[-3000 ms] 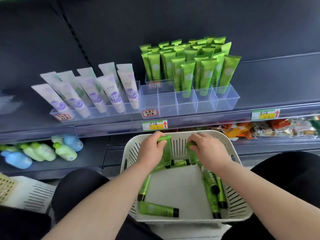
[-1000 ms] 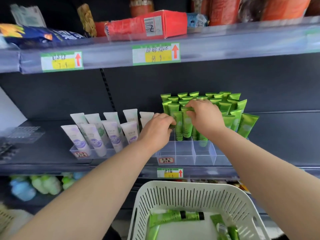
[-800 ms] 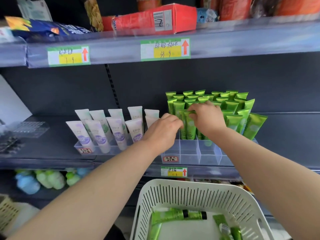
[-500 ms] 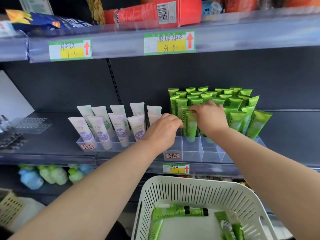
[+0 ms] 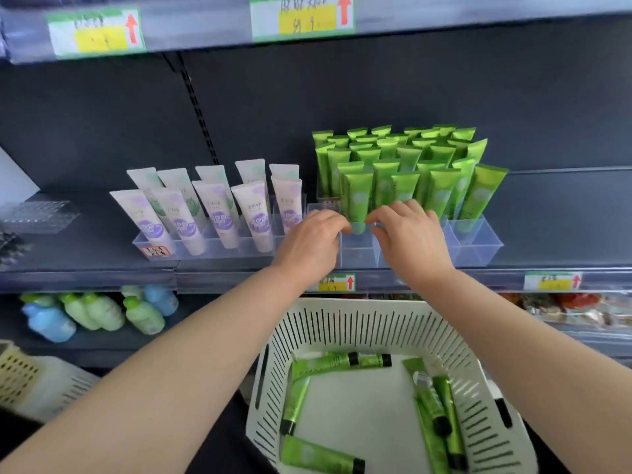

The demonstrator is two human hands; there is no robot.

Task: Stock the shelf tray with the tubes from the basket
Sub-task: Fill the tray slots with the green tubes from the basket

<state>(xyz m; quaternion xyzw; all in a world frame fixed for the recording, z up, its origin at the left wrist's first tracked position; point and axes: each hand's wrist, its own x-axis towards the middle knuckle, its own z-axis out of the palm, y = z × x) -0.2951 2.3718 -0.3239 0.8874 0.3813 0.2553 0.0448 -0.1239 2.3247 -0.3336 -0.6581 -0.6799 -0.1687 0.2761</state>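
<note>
Basket [image 5: 345,323] first, white and slotted, below both forearms: at least six loose green tubes [image 5: 318,456] lie flat in it, about three of them overlapping beneath the right forearm, so the count is unsure. Above it the left grip [image 5: 311,246] and right grip [image 5: 412,241] face each other with fingers curled. Their tips pinch the lower end of one upright front tube [image 5: 358,196] from either side, its cap end down in a compartment of the clear shelf tray [image 5: 478,249]. Behind and to the right of the grips, roughly two dozen standing green tubes [image 5: 441,193] fill the tray, packed too tight for an exact count. Left of the left grip, ten white-and-lilac tubes [image 5: 219,213] stand in two rows of five. Two price labels [image 5: 337,282] sit on the shelf edge just under the grips, and two upper labels [image 5: 302,15] sit on the shelf edge far above them.
</note>
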